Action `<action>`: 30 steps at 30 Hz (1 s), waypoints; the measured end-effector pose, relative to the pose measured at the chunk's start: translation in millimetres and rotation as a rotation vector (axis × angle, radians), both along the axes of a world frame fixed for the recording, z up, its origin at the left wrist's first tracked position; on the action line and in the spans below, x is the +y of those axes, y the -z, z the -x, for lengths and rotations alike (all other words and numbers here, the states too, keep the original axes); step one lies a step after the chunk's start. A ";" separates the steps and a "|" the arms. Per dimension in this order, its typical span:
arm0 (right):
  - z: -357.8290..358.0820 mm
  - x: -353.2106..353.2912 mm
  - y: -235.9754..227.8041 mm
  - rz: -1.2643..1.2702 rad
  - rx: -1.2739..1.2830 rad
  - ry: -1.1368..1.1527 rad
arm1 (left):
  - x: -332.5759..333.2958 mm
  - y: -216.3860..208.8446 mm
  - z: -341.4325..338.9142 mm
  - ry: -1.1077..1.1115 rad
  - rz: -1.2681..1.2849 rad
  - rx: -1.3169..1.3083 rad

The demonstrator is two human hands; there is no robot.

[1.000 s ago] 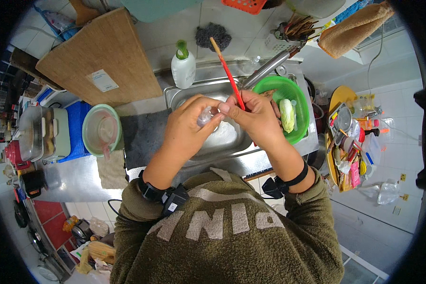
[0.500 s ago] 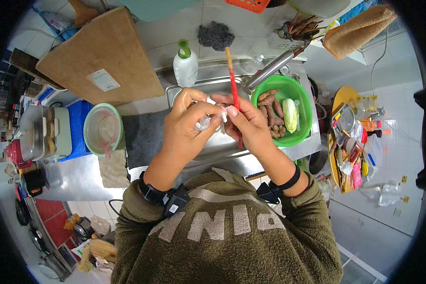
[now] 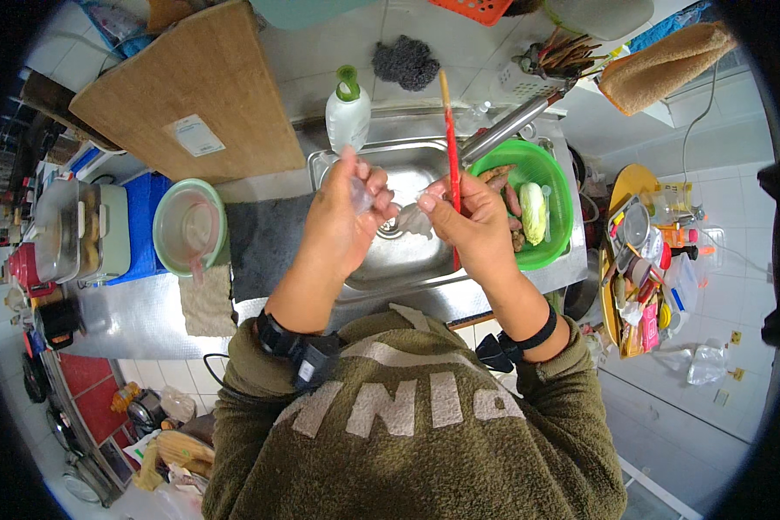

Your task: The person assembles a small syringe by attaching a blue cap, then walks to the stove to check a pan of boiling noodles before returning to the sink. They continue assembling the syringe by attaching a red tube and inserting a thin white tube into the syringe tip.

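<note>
Over the steel sink [image 3: 377, 269], my left hand [image 3: 342, 221] is curled around a crumpled piece of clear plastic [image 3: 361, 198]. Opposite it, my right hand [image 3: 475, 227] pinches a thin, whitish translucent film [image 3: 414, 218] between thumb and fingers. The same hand also keeps a long thin red stick with a tan tip [image 3: 451, 143] upright against its fingers. A small gap separates the two hands. To the right of my right hand stands a green basin [image 3: 560, 247], with a pale green cabbage [image 3: 533, 212] and several sweet potatoes [image 3: 512, 201] inside.
Behind the sink are a white pump bottle [image 3: 348, 121] and a dark scouring pad [image 3: 406, 63]. A wooden board [image 3: 191, 87] leans at the far left. A pale green bowl [image 3: 220, 227] stands left of a dark mat [image 3: 269, 247]. A metal-handled tool [image 3: 511, 124] slants behind the basin.
My hands have drawn apart; their fingertips met at the plastic before. The right hand with the red stick shifted right, and a piece of film now hangs from its fingers.
</note>
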State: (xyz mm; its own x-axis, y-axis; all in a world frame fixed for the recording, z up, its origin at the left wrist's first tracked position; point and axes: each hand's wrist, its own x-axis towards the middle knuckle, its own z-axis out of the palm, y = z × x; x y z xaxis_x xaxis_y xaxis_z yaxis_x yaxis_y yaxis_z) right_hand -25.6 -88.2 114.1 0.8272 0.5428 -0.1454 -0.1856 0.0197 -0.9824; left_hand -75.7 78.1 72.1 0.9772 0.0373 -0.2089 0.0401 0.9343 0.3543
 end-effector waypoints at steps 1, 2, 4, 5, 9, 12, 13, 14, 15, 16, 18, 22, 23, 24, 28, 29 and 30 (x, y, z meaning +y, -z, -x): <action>0.0 0.4 -0.7 0.003 -0.005 0.007 | 0.5 3.3 -3.0 0.022 0.139 -0.038; 0.4 1.3 -1.2 0.024 -0.005 0.029 | -0.5 5.6 -6.0 0.031 0.260 -0.064; 4.2 4.3 -1.4 0.015 -0.070 0.029 | -2.9 6.3 -7.9 0.043 0.348 -0.080; 7.1 6.2 -1.3 0.044 -0.092 0.046 | -4.4 4.8 -7.4 0.045 0.317 -0.069; 15.9 9.3 -0.5 0.094 -0.143 0.104 | -14.8 -3.6 -4.1 0.041 0.302 -0.073; 16.1 10.6 1.5 0.174 -0.235 0.120 | -17.2 -6.1 -5.1 -0.018 0.393 -0.008; 15.4 11.1 2.4 0.210 -0.267 0.120 | -18.2 -6.0 -5.1 -0.027 0.369 -0.032; 15.1 11.4 3.1 0.279 -0.277 0.128 | -19.8 -5.9 -4.5 -0.037 0.348 -0.052; 15.4 12.0 3.9 0.236 -0.327 0.135 | -21.7 -5.7 -3.6 -0.058 0.313 -0.015; 15.9 13.1 4.9 0.226 -0.357 0.151 | -24.3 -5.8 -2.9 -0.065 0.284 -0.066; 17.2 15.5 6.4 0.197 -0.373 0.171 | -30.6 -7.0 -1.3 -0.099 0.191 -0.059; 19.5 18.2 8.2 0.100 -0.316 0.196 | -39.7 -12.3 3.5 -0.083 -0.047 -0.207; 19.6 18.5 8.5 0.079 -0.294 0.205 | -41.1 -13.4 3.7 -0.087 -0.100 -0.253; 19.6 18.3 8.9 0.055 -0.323 0.204 | -42.1 -14.3 4.1 -0.088 -0.156 -0.296; 19.7 14.4 10.0 0.003 -0.349 0.200 | -45.0 -15.1 5.8 -0.092 -0.188 -0.411; 19.7 13.1 10.2 -0.002 -0.336 0.198 | -44.7 -14.3 6.0 -0.093 -0.205 -0.407; 20.0 9.7 9.1 0.018 -0.303 0.178 | -44.3 -13.4 5.9 -0.100 -0.208 -0.401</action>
